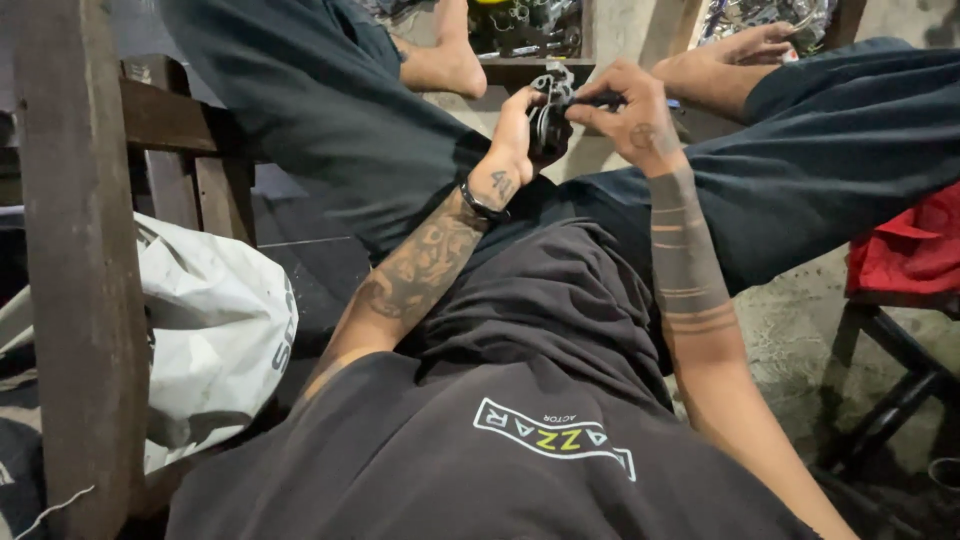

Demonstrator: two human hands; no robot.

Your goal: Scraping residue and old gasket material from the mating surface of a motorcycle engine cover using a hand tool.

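Dark metal shows between the two hands: a small mechanical part (549, 110) with a black rounded body and silvery fittings on top, held up above the person's lap, between the raised knees. The left hand (516, 135) wraps around the part from below and behind, fingers curled shut on it, the wrist wearing a black band (482, 204). The right hand (634, 112) is closed on a thin dark tool (600, 99) whose tip meets the top of the part; whether it is a screwdriver or a key cannot be told. Both forearms carry tattoos. The person sits in a dark shirt (500, 440) and dark trousers (330, 110), bare feet resting on the concrete floor (790, 330). Beyond the feet, a wooden tray (530, 40) holds sockets and other metal tools. A wooden post (75, 270) stands at the left with a white sack (210, 330) just beside it, and a red cloth (910, 250) lies on a dark stool at the right.
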